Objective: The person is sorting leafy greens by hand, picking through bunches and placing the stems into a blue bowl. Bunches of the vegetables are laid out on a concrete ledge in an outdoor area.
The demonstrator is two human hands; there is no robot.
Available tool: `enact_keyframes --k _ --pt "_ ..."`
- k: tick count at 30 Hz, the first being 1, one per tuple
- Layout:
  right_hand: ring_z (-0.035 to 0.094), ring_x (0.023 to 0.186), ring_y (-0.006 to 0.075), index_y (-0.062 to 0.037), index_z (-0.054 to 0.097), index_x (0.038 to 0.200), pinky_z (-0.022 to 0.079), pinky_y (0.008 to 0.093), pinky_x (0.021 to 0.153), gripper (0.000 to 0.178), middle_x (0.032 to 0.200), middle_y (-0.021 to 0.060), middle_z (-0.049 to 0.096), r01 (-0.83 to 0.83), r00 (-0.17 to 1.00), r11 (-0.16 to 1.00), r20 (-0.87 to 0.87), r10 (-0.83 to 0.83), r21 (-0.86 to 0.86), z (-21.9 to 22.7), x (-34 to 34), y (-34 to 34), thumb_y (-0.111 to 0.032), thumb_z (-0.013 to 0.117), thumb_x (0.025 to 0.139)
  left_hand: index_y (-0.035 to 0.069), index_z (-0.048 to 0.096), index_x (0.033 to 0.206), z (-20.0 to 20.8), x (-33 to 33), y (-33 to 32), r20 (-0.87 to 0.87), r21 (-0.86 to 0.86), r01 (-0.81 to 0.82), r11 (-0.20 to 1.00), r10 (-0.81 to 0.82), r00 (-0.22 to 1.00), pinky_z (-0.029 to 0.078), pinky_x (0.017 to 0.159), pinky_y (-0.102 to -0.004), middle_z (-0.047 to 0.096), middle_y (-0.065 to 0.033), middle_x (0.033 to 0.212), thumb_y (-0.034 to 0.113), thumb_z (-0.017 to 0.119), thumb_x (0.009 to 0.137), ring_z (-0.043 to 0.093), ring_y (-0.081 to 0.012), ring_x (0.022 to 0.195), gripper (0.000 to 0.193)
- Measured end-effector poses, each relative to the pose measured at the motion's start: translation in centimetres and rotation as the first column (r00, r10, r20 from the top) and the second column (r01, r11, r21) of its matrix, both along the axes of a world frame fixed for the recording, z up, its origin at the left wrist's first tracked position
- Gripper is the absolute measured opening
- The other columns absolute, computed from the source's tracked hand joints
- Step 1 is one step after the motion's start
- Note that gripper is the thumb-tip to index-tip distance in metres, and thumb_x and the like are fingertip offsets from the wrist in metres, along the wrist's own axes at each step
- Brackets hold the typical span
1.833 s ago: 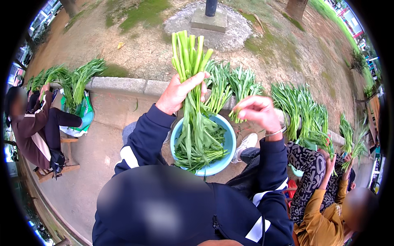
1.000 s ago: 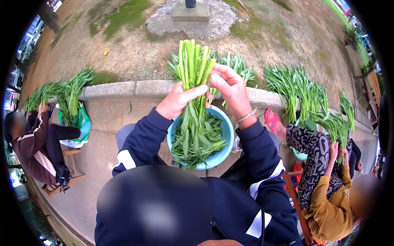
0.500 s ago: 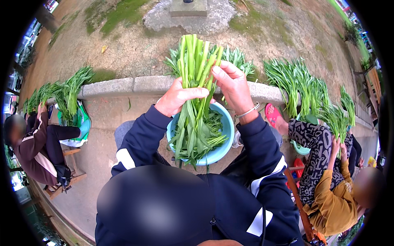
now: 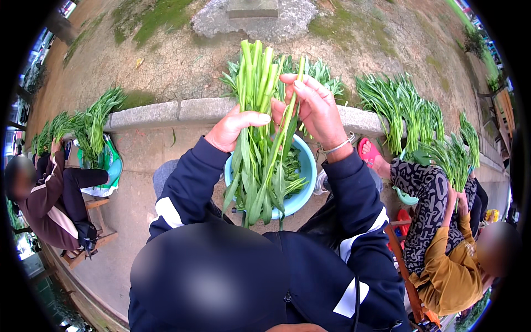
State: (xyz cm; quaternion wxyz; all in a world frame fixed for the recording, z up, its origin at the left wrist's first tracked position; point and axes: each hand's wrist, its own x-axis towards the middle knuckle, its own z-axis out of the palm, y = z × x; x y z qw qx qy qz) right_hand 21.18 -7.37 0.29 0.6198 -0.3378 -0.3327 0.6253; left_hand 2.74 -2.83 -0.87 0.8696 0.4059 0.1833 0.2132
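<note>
A bunch of water spinach (image 4: 255, 83) is gripped in my left hand (image 4: 235, 128), thick pale stems up and long leaves hanging down. My right hand (image 4: 318, 110) pinches a single water spinach stem (image 4: 290, 113) between thumb and fingers, just right of the bunch. Below both hands stands a light blue basin (image 4: 307, 188) between my knees. More cut greens (image 4: 295, 180) lie in it, partly covered by the hanging leaves.
A low stone kerb (image 4: 149, 117) crosses ahead, with piles of greens (image 4: 395, 110) along it. On the right a seated person (image 4: 442, 271) holds a bunch of greens (image 4: 451, 160); another person (image 4: 50, 205) sits at left beside a green-and-white bag (image 4: 110, 166).
My right hand has drawn one stem out to the right, apart from the bunch. The bunch in my left hand has shifted slightly left.
</note>
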Motion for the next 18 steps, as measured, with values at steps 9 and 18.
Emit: enact_keyframes --k 9,18 --pt "0.054 0.073 0.0088 -0.0023 0.058 0.111 0.045 0.0244 0.067 0.025 0.081 0.0001 0.056 0.060 0.996 0.998 -0.072 -0.057 0.033 0.6 1.5 0.4 -0.018 0.053 0.091 -0.004 0.053 0.109 1.4 0.5 0.8 0.030 -0.081 -0.021 0.996 0.023 0.999 0.054 0.076 -0.0407 0.058 -0.0216 0.107 0.018 0.057 0.080 0.060 -0.0296 0.096 0.037" --pt "0.058 0.076 0.0106 -0.0028 0.057 0.109 0.046 0.0239 0.068 0.024 0.087 0.0015 0.060 0.204 0.979 0.978 -0.030 -0.203 0.038 -0.4 5.6 0.8 -0.018 0.055 0.090 0.000 0.057 0.092 1.9 0.0 1.9 -0.224 0.176 -0.168 0.970 0.206 0.953 0.049 0.056 -0.0278 0.062 -0.0099 0.073 0.013 0.060 0.081 0.059 -0.0164 0.058 0.018"
